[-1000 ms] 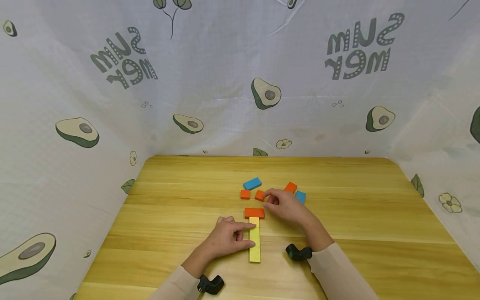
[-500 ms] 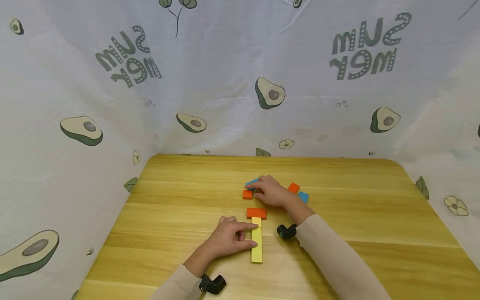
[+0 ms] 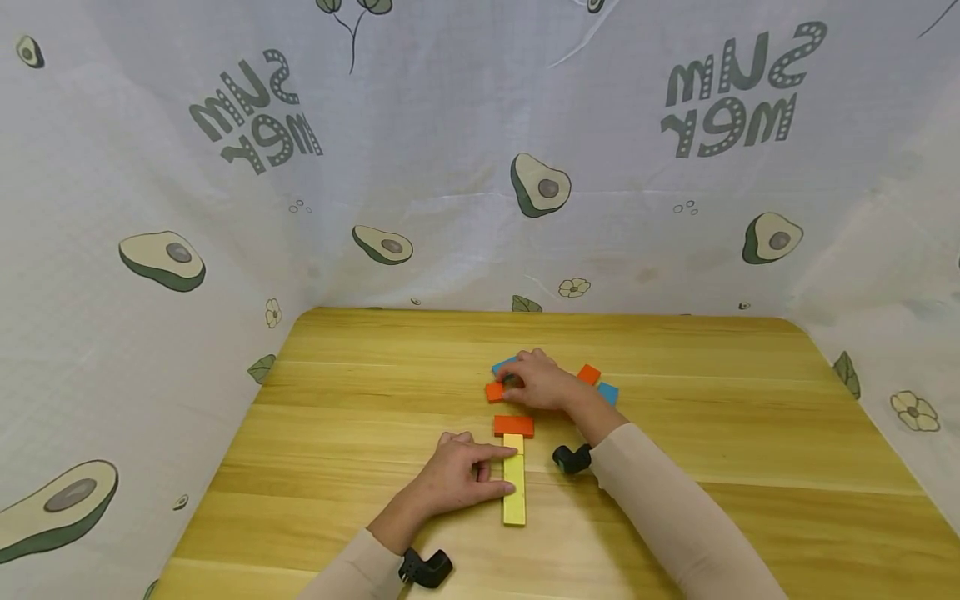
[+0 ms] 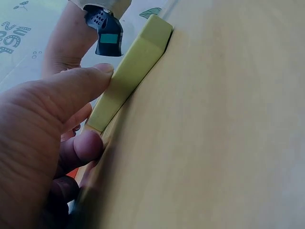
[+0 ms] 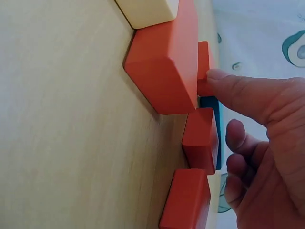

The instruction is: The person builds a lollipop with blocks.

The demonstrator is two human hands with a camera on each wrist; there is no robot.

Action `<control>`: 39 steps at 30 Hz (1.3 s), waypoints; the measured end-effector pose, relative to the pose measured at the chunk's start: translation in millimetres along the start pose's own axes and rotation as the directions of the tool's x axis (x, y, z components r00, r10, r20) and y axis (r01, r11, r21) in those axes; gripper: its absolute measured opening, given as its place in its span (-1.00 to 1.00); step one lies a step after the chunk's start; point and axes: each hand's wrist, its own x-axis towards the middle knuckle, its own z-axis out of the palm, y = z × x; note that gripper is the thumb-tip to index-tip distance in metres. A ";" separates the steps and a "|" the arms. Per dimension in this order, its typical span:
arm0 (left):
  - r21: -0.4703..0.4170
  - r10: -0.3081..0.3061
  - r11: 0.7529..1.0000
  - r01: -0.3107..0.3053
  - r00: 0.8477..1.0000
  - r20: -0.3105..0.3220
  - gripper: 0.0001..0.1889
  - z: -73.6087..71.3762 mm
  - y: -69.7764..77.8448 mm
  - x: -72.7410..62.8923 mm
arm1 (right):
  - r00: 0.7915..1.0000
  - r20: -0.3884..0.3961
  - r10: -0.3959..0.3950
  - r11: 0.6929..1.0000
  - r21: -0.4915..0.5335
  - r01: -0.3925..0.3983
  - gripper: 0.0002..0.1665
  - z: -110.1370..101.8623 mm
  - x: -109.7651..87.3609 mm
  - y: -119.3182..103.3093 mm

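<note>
My left hand (image 3: 453, 475) touches a row of yellow blocks with index finger and thumb; its other fingers curl underneath. The thumb lies against the long yellow block (image 3: 513, 508), and the index fingertip reaches the small yellow block (image 3: 512, 442). Across the row's far end lies a long orange block (image 3: 513, 426). Farther back, my right hand (image 3: 543, 382) pinches a small orange block (image 3: 493, 393) at its edges. In the right wrist view the thumb touches this small orange block (image 5: 204, 64), while the index fingertip is hidden. Another small orange block (image 5: 201, 138) sits under the right hand.
A blue block (image 3: 504, 365) lies behind the right hand, partly covered. Right of that hand are one more orange block (image 3: 588, 374) and another blue block (image 3: 608, 392). The wooden table (image 3: 337, 433) meets a printed cloth (image 3: 450, 208) at back and sides.
My right hand has moved left from the right small orange block to the left one, which has turned slightly. The left hand stays on the yellow row.
</note>
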 end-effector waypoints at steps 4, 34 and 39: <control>0.001 -0.003 1.000 0.003 1.000 0.002 -0.51 -0.1 -0.5 0.4 | 1.000 -0.018 0.013 1.000 0.022 -0.012 -0.70 1.6 -0.7 -0.6; 0.020 -0.010 1.000 0.010 1.000 0.012 -0.51 0.8 -1.1 0.6 | 0.998 0.006 0.056 0.988 0.146 -0.056 -0.74 9.0 -17.5 8.1; 0.018 -0.010 1.000 0.010 1.000 0.012 -0.51 1.2 -1.8 0.4 | 0.998 0.011 0.055 0.986 0.159 -0.056 -0.76 9.2 -18.8 7.3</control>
